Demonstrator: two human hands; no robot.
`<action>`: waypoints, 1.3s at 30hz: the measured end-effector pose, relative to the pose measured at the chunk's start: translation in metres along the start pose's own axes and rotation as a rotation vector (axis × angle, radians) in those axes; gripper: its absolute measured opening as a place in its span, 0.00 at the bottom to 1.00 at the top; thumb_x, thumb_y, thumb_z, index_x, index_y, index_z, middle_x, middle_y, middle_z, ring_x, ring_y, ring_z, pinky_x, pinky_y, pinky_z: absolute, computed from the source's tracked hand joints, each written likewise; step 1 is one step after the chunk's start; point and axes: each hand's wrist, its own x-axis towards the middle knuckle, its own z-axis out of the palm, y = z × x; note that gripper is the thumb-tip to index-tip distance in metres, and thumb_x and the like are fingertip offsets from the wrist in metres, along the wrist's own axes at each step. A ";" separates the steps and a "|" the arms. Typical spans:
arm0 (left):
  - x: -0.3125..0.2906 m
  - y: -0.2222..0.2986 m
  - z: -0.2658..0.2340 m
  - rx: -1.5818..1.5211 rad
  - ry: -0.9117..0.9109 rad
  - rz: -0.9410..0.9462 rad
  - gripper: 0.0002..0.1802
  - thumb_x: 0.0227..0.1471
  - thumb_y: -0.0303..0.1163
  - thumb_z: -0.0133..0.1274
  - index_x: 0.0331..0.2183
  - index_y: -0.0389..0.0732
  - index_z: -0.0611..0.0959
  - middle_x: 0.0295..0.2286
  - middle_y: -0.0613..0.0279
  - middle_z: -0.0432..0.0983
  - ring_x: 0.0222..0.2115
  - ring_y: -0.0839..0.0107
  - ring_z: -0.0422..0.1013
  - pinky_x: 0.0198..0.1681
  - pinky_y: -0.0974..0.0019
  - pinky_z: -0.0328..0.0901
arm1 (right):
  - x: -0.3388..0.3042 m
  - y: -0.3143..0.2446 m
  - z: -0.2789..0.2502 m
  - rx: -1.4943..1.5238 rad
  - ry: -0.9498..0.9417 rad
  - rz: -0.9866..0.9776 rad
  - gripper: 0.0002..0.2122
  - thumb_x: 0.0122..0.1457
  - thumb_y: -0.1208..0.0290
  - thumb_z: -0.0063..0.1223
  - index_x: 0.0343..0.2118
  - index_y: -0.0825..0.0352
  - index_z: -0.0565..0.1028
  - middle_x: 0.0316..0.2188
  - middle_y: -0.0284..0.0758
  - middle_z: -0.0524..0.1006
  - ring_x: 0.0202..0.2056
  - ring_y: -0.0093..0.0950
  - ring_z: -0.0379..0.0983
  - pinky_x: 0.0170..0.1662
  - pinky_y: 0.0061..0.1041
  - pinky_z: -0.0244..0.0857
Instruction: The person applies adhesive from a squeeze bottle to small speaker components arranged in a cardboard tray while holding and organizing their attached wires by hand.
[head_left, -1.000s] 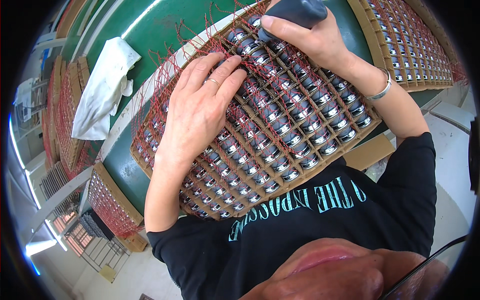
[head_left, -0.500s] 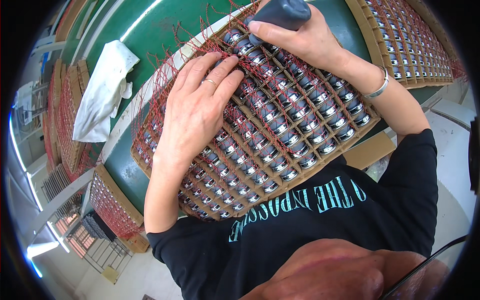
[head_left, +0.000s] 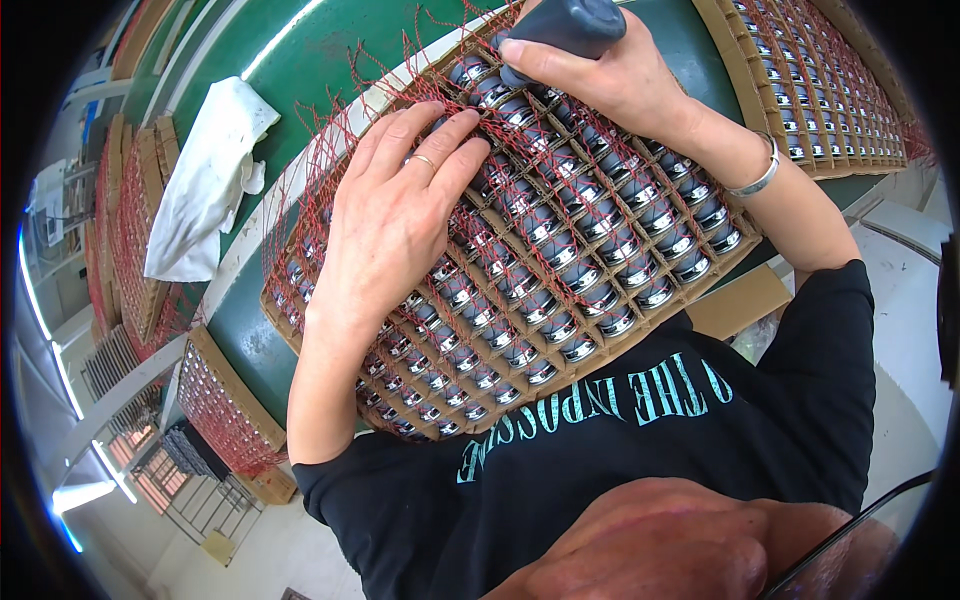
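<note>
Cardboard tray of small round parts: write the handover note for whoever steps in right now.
Left hand: flat, palm down on the cardboard tray, fingers spread over the far rows; holds nothing.
Right hand: closed around a dark grey tool, its tip at the tray's far edge.
Tray lies on the green table, its grid cells filled with round metal-capped parts trailing red wires.
More filled trays sit to the right and lower left; a white cloth lies to the left.
Which parts the tool has already treated cannot be told.
</note>
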 end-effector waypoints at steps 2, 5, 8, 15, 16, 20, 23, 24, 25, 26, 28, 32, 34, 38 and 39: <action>0.001 0.000 0.000 0.002 0.002 0.002 0.20 0.45 0.22 0.54 0.44 0.40 0.82 0.51 0.60 0.77 0.55 0.56 0.69 0.61 0.52 0.63 | -0.001 0.000 0.000 -0.003 0.007 0.021 0.08 0.59 0.70 0.65 0.35 0.67 0.76 0.28 0.26 0.77 0.32 0.15 0.70 0.38 0.21 0.67; 0.001 0.000 0.000 0.005 0.005 0.007 0.20 0.45 0.22 0.54 0.44 0.40 0.82 0.51 0.60 0.77 0.55 0.56 0.69 0.61 0.52 0.63 | 0.000 0.005 -0.001 0.022 0.021 0.009 0.09 0.59 0.70 0.65 0.35 0.67 0.76 0.28 0.26 0.76 0.32 0.15 0.70 0.38 0.21 0.67; 0.000 0.001 0.000 0.009 0.003 0.004 0.21 0.45 0.22 0.54 0.45 0.40 0.82 0.51 0.60 0.77 0.55 0.57 0.69 0.61 0.52 0.63 | -0.001 -0.001 0.001 0.063 0.038 0.028 0.09 0.59 0.70 0.65 0.35 0.66 0.76 0.29 0.26 0.76 0.32 0.15 0.70 0.38 0.20 0.67; -0.009 0.000 -0.027 0.038 0.031 -0.052 0.22 0.43 0.19 0.54 0.44 0.40 0.83 0.50 0.60 0.77 0.53 0.56 0.71 0.58 0.53 0.66 | -0.002 -0.002 -0.003 0.077 0.032 0.077 0.08 0.60 0.69 0.65 0.35 0.65 0.76 0.29 0.26 0.77 0.31 0.16 0.71 0.38 0.20 0.67; -0.017 -0.002 -0.035 0.059 0.046 -0.074 0.23 0.41 0.16 0.54 0.43 0.40 0.83 0.50 0.60 0.78 0.52 0.56 0.71 0.56 0.53 0.67 | -0.004 -0.007 -0.004 0.136 0.054 0.152 0.08 0.60 0.68 0.65 0.35 0.65 0.77 0.28 0.26 0.77 0.31 0.16 0.72 0.38 0.21 0.68; -0.067 -0.013 -0.055 0.054 0.092 -0.258 0.25 0.45 0.13 0.52 0.47 0.40 0.83 0.51 0.57 0.78 0.54 0.53 0.71 0.57 0.52 0.65 | -0.016 -0.010 -0.017 0.125 0.146 0.205 0.09 0.60 0.65 0.65 0.35 0.65 0.77 0.29 0.26 0.78 0.32 0.17 0.73 0.39 0.21 0.68; -0.109 -0.023 -0.058 0.056 0.096 -0.393 0.20 0.55 0.15 0.51 0.49 0.39 0.82 0.52 0.54 0.77 0.54 0.53 0.71 0.59 0.53 0.63 | -0.024 -0.009 -0.009 -0.023 0.175 0.145 0.09 0.60 0.67 0.65 0.35 0.63 0.75 0.29 0.25 0.75 0.32 0.16 0.70 0.37 0.21 0.65; -0.121 -0.027 -0.057 0.087 0.107 -0.491 0.19 0.57 0.16 0.51 0.49 0.38 0.82 0.52 0.53 0.77 0.54 0.54 0.71 0.59 0.54 0.63 | -0.023 -0.003 -0.010 0.010 0.115 0.115 0.09 0.60 0.67 0.65 0.35 0.63 0.75 0.29 0.24 0.73 0.31 0.15 0.68 0.36 0.21 0.64; -0.129 -0.028 -0.056 0.117 0.119 -0.589 0.18 0.58 0.17 0.51 0.49 0.38 0.82 0.52 0.53 0.77 0.54 0.54 0.72 0.59 0.54 0.63 | -0.020 0.003 -0.012 0.041 0.056 0.085 0.10 0.60 0.67 0.65 0.34 0.63 0.74 0.28 0.23 0.72 0.30 0.15 0.67 0.35 0.21 0.63; -0.131 -0.028 -0.055 0.109 0.135 -0.626 0.16 0.60 0.18 0.50 0.49 0.38 0.82 0.52 0.53 0.77 0.53 0.55 0.72 0.59 0.55 0.63 | -0.021 0.004 -0.010 0.043 0.056 0.087 0.10 0.60 0.67 0.65 0.34 0.63 0.74 0.28 0.23 0.72 0.30 0.15 0.67 0.35 0.21 0.63; -0.132 -0.024 -0.056 0.048 0.124 -0.625 0.16 0.61 0.20 0.50 0.50 0.38 0.82 0.53 0.53 0.77 0.55 0.57 0.71 0.60 0.56 0.62 | -0.021 0.006 -0.007 0.018 0.044 0.084 0.10 0.61 0.67 0.65 0.34 0.63 0.74 0.27 0.23 0.71 0.29 0.15 0.65 0.34 0.21 0.61; -0.106 -0.016 -0.053 -0.016 0.081 -0.474 0.17 0.61 0.19 0.50 0.51 0.38 0.81 0.52 0.54 0.77 0.55 0.59 0.72 0.60 0.58 0.62 | -0.023 0.007 -0.012 0.003 0.010 0.072 0.09 0.61 0.68 0.64 0.34 0.64 0.74 0.28 0.24 0.74 0.29 0.15 0.67 0.34 0.20 0.63; -0.086 -0.011 -0.052 -0.096 0.095 -0.404 0.18 0.56 0.17 0.52 0.49 0.39 0.82 0.51 0.54 0.78 0.53 0.56 0.72 0.59 0.57 0.63 | -0.023 0.002 -0.012 0.078 0.028 0.089 0.08 0.62 0.69 0.63 0.34 0.64 0.75 0.28 0.27 0.77 0.29 0.16 0.70 0.34 0.20 0.65; -0.026 0.008 -0.043 -0.174 0.011 -0.116 0.20 0.44 0.15 0.55 0.41 0.40 0.82 0.49 0.59 0.78 0.54 0.53 0.71 0.58 0.53 0.65 | -0.018 -0.011 -0.018 0.111 0.166 0.144 0.12 0.64 0.66 0.57 0.25 0.63 0.74 0.21 0.24 0.73 0.23 0.15 0.65 0.27 0.20 0.59; -0.013 0.012 -0.037 -0.192 -0.019 -0.057 0.19 0.43 0.15 0.55 0.41 0.40 0.80 0.49 0.60 0.78 0.55 0.53 0.70 0.59 0.52 0.65 | -0.016 -0.008 -0.020 0.115 0.159 0.142 0.12 0.64 0.66 0.57 0.25 0.63 0.74 0.21 0.24 0.73 0.23 0.15 0.65 0.27 0.20 0.59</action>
